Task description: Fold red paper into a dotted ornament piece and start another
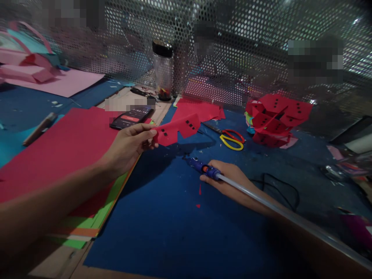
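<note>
Between thumb and fingers, my left hand (132,145) pinches the left end of a red paper cutout (176,131). The cutout has black dots and a notch in its lower edge, and is held above the blue work surface (162,221). Lower and to the right, my right hand (229,176) is wrapped round a blue hot glue gun (203,167) whose nozzle points left. A long clear glue stick (255,195) runs out of its back end over my forearm. Scissors (231,139) with red and yellow handles lie just beyond the glue gun.
A stack of coloured paper (66,151) fills the left, with a phone (132,117) at its far edge. A jar (163,71) stands by the perforated metal screen (226,50). Dotted red paper pieces (276,120) are piled at right, near a black cord (279,190).
</note>
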Available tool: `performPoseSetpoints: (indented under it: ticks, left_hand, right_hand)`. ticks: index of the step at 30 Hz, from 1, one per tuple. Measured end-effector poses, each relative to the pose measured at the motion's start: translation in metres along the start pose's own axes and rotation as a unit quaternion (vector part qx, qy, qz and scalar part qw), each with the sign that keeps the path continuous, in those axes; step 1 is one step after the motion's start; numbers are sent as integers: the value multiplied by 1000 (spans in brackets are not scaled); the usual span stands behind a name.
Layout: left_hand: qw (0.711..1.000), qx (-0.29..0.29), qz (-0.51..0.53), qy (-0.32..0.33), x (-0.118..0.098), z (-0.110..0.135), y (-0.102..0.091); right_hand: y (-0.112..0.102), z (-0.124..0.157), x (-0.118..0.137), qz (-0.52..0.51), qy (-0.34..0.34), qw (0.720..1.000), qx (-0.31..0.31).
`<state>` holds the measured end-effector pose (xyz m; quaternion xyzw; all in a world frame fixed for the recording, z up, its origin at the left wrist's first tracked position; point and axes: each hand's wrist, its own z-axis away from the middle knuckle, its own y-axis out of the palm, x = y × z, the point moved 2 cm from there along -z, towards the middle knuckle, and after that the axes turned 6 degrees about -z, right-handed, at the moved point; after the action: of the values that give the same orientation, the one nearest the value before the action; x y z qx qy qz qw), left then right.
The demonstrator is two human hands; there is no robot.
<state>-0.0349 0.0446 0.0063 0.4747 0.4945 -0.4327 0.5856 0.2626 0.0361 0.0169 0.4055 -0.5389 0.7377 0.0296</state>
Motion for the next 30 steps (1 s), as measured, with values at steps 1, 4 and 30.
performPoseSetpoints:
  ticks: [1,4,30]
  left_hand:
    - [1000,0,-1,1,0,0,0]
    - [1000,-1,-4,3,0,0,0]
    - [991,65,-118,1,-1,18,18]
  right_hand:
    - [-1,1,1,-7,1,1000,-1]
    - [-3,4,3,-31,-1,1000,-4]
    - [-6,14,0,-44,-155,986,-31]
